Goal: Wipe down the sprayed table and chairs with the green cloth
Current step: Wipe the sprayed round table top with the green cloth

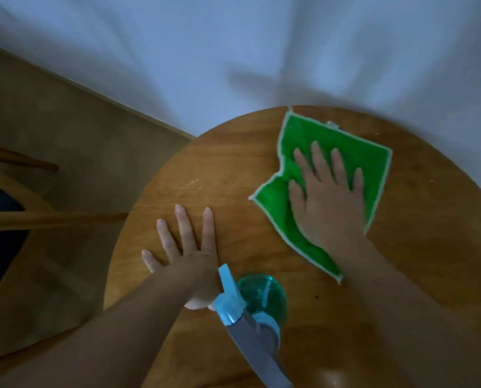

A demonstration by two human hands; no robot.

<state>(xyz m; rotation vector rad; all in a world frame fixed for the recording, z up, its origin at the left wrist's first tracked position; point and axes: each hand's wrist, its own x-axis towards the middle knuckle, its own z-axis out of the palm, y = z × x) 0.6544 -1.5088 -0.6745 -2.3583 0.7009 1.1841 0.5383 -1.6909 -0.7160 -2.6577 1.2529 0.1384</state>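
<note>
We note the right hand point(327, 191) flat, fingers spread, pressing the green cloth point(328, 163) at two o'clock on the round surface point(233, 169). Left hand point(183, 247) flat at eight o'clock, fingers splayed, beside the spray bottle point(258, 298).

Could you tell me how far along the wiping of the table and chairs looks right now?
Done: the spray bottle stands set down on the table. In hand: the right hand presses the green cloth flat on the far side, while the left hand rests flat on bare wood. Left: pale streaks near the table's middle, and the chair at left, untouched.
</note>
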